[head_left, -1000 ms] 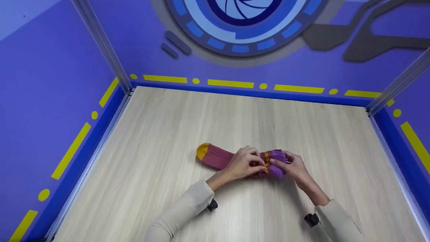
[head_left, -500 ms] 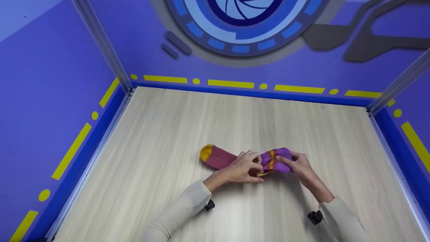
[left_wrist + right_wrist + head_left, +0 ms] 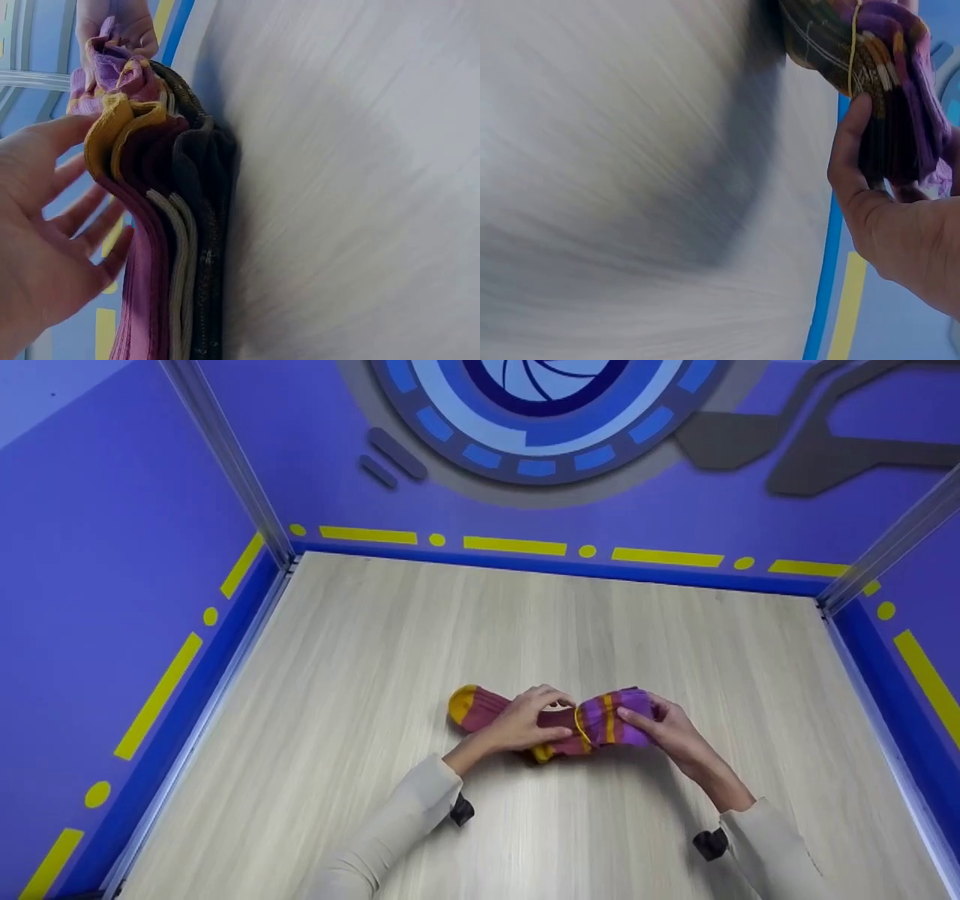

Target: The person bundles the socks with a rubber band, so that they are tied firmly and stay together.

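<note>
A bundle of ribbed socks (image 3: 487, 709), maroon with mustard toes and heels on top and purple striped cuffs, lies across the table's near middle. Darker and grey socks (image 3: 202, 240) are layered beneath in the left wrist view. Around the bundle near the cuffs runs a thin yellow rubber band (image 3: 580, 725), also visible as a yellow loop (image 3: 853, 52) in the right wrist view. My right hand (image 3: 675, 731) grips the cuff end between thumb and fingers. My left hand (image 3: 517, 724) is at the middle of the bundle, its fingers spread and loosely bent, pinching nothing.
Pale wood tabletop (image 3: 420, 622) surrounds the socks. Blue-purple panels (image 3: 480, 521) with yellow dashes wall the back and sides, with metal posts (image 3: 255, 502) at the corners. A small black device (image 3: 710, 844) sits at each sleeve.
The left hand has let go of the rubber band and slid left along the socks, its fingers opening. The band now wraps the bundle. The right hand has shifted slightly right with the cuffs.
</note>
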A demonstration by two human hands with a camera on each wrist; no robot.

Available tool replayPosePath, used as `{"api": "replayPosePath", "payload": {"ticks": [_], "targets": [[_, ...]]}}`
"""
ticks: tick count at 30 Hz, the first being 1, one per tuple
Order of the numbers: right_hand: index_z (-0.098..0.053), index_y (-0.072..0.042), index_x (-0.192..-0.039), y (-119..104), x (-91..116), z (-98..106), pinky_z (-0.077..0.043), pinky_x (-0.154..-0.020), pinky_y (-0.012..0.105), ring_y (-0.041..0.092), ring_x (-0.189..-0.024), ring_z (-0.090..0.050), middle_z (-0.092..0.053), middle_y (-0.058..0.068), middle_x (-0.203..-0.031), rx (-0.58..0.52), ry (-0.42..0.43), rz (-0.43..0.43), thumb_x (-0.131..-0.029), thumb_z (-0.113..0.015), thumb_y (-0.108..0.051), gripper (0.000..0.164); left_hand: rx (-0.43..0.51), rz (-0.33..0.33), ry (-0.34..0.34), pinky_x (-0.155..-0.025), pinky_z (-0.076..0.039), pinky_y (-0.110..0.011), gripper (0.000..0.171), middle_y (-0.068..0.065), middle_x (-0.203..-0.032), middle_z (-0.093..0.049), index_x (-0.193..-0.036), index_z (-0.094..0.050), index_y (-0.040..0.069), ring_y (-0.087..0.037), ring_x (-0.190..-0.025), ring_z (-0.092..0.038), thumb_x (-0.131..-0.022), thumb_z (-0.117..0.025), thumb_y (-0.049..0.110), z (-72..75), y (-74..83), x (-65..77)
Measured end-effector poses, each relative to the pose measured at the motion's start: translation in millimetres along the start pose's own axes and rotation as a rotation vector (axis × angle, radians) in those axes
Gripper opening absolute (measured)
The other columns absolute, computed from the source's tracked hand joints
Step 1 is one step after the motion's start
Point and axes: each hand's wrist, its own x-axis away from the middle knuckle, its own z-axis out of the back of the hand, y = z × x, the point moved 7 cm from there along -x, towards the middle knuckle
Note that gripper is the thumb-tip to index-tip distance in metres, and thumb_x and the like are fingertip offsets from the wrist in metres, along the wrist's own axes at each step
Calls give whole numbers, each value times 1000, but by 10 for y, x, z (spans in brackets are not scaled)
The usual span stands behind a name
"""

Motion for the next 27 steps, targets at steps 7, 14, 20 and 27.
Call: {"api": "replayPosePath", "payload": {"ticks": [7,14,20,27], "targets": [[-51,-3,-146,22,-36,30,-47,-90,23,17,-107,-59,-64,20,-131,315,93,142,-93,-77,-25,63,-252,95,-76,-107,-38,-42,42,-2,-135,-63,-134,-65,22,-23,-127,-54,-96,-69,40,93,-112,144],[-63,5,-128,-125,94,164,-57,-79,41,35,-96,-68,-70,25,-112,580,379,434,-84,-83,-8,51,-391,132,67,-109,-32,-55,41,-9,-132,-61,-124,-70,18,-29,-128,-50,-87,-80,33,535,-268,522],[-59,3,-123,-109,236,193,-53,-74,41,36,-93,-67,-68,23,-107,629,410,343,-80,-88,-24,59,-379,301,304,-95,-47,-55,50,-16,-126,-61,-123,-65,8,-37,-116,-58,-82,-86,26,810,-412,913],[-43,3,-134,135,245,246,-50,-63,25,18,-79,-64,-68,17,-93,493,260,83,-88,-82,-17,64,-321,418,397,-71,-51,-40,29,-11,-97,-62,-88,-64,6,-29,-90,-59,-85,-84,27,885,-542,1105]]}}
